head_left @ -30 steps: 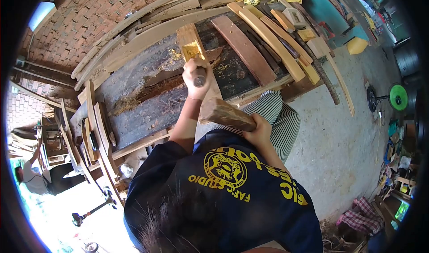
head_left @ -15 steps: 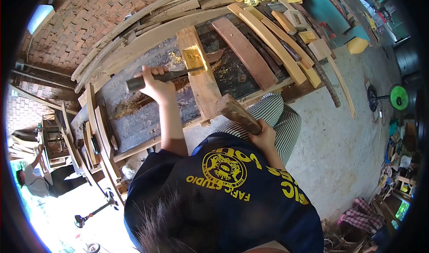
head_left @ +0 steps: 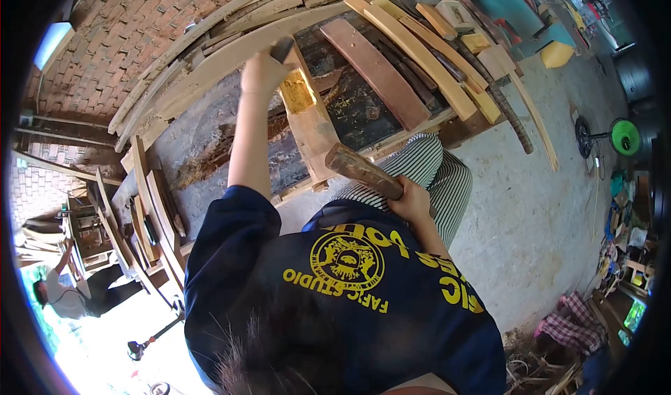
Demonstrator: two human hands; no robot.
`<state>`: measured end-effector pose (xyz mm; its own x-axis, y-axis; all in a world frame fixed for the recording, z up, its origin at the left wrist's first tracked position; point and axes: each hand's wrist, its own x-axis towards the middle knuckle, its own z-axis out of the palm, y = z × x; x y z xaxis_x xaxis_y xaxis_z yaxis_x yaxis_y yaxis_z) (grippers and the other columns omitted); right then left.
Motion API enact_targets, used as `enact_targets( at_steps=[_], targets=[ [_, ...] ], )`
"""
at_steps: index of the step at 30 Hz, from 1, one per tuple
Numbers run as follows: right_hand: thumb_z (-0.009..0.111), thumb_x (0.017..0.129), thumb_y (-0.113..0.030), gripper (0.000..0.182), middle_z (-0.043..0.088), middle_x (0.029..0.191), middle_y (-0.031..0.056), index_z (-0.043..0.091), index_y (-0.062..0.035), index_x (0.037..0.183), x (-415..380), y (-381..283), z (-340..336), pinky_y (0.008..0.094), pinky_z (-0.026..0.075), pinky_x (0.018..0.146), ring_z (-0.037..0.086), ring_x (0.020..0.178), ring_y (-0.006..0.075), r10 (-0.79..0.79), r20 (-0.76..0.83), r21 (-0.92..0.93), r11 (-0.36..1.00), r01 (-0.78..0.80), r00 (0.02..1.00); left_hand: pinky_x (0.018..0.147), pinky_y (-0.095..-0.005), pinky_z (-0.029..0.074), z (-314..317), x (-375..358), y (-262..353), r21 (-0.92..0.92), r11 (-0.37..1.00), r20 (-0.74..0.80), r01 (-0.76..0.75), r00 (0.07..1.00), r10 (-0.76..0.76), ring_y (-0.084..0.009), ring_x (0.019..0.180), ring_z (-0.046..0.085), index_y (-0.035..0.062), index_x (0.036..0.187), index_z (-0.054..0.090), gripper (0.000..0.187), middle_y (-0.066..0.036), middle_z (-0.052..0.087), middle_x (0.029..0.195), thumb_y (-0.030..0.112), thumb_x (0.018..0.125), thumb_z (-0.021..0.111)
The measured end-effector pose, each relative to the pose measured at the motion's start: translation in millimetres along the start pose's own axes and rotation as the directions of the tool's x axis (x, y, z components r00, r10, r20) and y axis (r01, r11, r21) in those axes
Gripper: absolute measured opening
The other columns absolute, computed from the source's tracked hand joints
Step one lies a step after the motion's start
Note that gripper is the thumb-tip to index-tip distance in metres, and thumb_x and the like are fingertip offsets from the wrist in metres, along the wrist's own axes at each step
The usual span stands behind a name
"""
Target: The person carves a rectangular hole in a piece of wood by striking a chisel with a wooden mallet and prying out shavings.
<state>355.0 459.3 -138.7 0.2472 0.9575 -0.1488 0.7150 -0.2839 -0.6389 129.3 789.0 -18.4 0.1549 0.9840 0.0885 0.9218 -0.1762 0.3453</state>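
Note:
My left hand (head_left: 263,74) is closed around a chisel (head_left: 282,48), whose dark handle end shows above the fist; its blade is hidden behind the hand. The fist is over the far end of a light wooden beam (head_left: 313,135), by a rectangular hole (head_left: 298,93) cut into it, with yellowish wood inside. My right hand (head_left: 409,198) grips a wooden mallet (head_left: 363,173) by its narrow end, low over my striped trousers. The thick end of the mallet points left, near the beam's near end. The beam lies across a dark, worn bench (head_left: 217,133).
Right of the beam lie a reddish-brown board (head_left: 377,74), several pale wood strips (head_left: 419,63) and more tools. Long planks (head_left: 231,28) line the brick wall. A green fan (head_left: 624,137) stands on the concrete floor at right. Another person (head_left: 66,290) is at far left.
My left hand has moved away from me to the beam's far end, turning the chisel from lying flat across the beam to a steeper hold. The mallet has shifted slightly left.

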Motion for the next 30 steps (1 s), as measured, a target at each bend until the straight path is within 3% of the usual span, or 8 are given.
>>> enact_targets(
  at_steps=[1, 4, 8, 15, 19, 22, 25, 30],
  targets=[
    [0.069, 0.06, -0.023, 0.037, 0.068, 0.081, 0.0156, 0.065, -0.0086, 0.094, 0, 0, -1, 0.0425, 0.052, 0.071, 0.066, 0.079, 0.0346, 0.035, 0.017, -0.002, 0.999, -0.035, 0.999, 0.088, -0.0398, 0.051, 27, 5, -14, 0.035, 0.998, 0.017, -0.061, 0.998, 0.06, -0.0303, 0.1, 0.066, 0.0108, 0.127, 0.058, 0.081, -0.017, 0.068, 0.102, 0.043, 0.059, 0.086],
    [0.069, 0.06, -0.023, 0.038, 0.068, 0.082, 0.0157, 0.065, -0.0085, 0.095, 1, -2, -5, 0.0424, 0.053, 0.071, 0.066, 0.08, 0.0347, 0.054, 0.055, -0.004, 0.999, -0.054, 0.997, 0.091, -0.0419, 0.049, 43, -6, -16, 0.025, 0.999, 0.189, -0.032, 0.982, 0.027, -0.0316, 0.108, 0.062, 0.0154, 0.131, 0.055, 0.087, -0.017, 0.064, 0.114, 0.043, 0.055, 0.088],
    [0.07, 0.059, -0.024, 0.039, 0.068, 0.083, 0.0158, 0.065, -0.0084, 0.095, -1, 5, 0, 0.0424, 0.053, 0.072, 0.066, 0.08, 0.035, 0.018, 0.039, -0.012, 1.0, -0.017, 0.999, 0.088, -0.0426, 0.052, 40, 3, -11, 0.154, 0.985, 0.193, -0.079, 0.98, 0.048, -0.032, 0.11, 0.061, 0.0283, 0.129, 0.054, 0.084, -0.012, 0.059, 0.124, 0.044, 0.054, 0.088],
    [0.069, 0.06, -0.024, 0.037, 0.067, 0.082, 0.0153, 0.064, -0.0077, 0.093, 4, 9, 3, 0.0428, 0.052, 0.07, 0.066, 0.079, 0.0344, 0.014, 0.081, -0.051, 0.999, -0.01, 0.997, 0.086, -0.0434, 0.05, 46, 49, -11, 0.232, 0.938, 0.368, -0.259, 0.916, 0.162, -0.0273, 0.108, 0.063, 0.0247, 0.13, 0.051, 0.077, -0.009, 0.067, 0.113, 0.032, 0.062, 0.085],
    [0.068, 0.061, -0.023, 0.033, 0.067, 0.079, 0.0152, 0.063, -0.0077, 0.091, 4, 8, 1, 0.0436, 0.052, 0.068, 0.066, 0.077, 0.0336, -0.018, 0.057, -0.03, 0.999, 0.02, 0.998, 0.086, -0.0431, 0.05, 51, 52, -19, 0.236, 0.91, 0.337, -0.341, 0.907, 0.253, -0.0292, 0.107, 0.063, 0.0209, 0.13, 0.051, 0.075, -0.009, 0.067, 0.112, 0.028, 0.063, 0.084],
    [0.068, 0.062, -0.024, 0.034, 0.066, 0.078, 0.0156, 0.063, -0.0082, 0.091, 6, 7, -2, 0.0437, 0.052, 0.068, 0.066, 0.076, 0.034, 0.013, 0.1, -0.056, 0.998, -0.008, 0.995, 0.086, -0.0442, 0.051, 55, 40, -23, 0.07, 0.926, 0.296, -0.371, 0.894, 0.336, -0.0324, 0.105, 0.063, 0.0196, 0.13, 0.051, 0.066, -0.013, 0.067, 0.11, 0.025, 0.07, 0.079],
    [0.07, 0.059, -0.025, 0.039, 0.067, 0.08, 0.0165, 0.064, -0.0081, 0.094, 8, 11, 0, 0.0433, 0.052, 0.07, 0.066, 0.078, 0.0357, 0.037, 0.118, 0.0, 0.999, -0.037, 0.992, 0.083, -0.0472, 0.052, 53, 4, -8, 0.099, 0.971, 0.213, -0.215, 0.958, 0.191, -0.0372, 0.098, 0.064, 0.0157, 0.127, 0.052, 0.047, -0.022, 0.066, 0.105, 0.021, 0.082, 0.062],
    [0.069, 0.059, -0.025, 0.038, 0.067, 0.08, 0.0169, 0.065, -0.0081, 0.092, 13, 12, -2, 0.0432, 0.052, 0.07, 0.066, 0.078, 0.0362, 0.016, 0.15, 0.001, 1.0, -0.017, 0.989, 0.083, -0.047, 0.052, 49, -9, -5, 0.077, 0.986, 0.259, -0.149, 0.958, 0.124, -0.0371, 0.097, 0.065, 0.0141, 0.128, 0.051, 0.049, -0.022, 0.066, 0.105, 0.021, 0.081, 0.062]
  ],
)
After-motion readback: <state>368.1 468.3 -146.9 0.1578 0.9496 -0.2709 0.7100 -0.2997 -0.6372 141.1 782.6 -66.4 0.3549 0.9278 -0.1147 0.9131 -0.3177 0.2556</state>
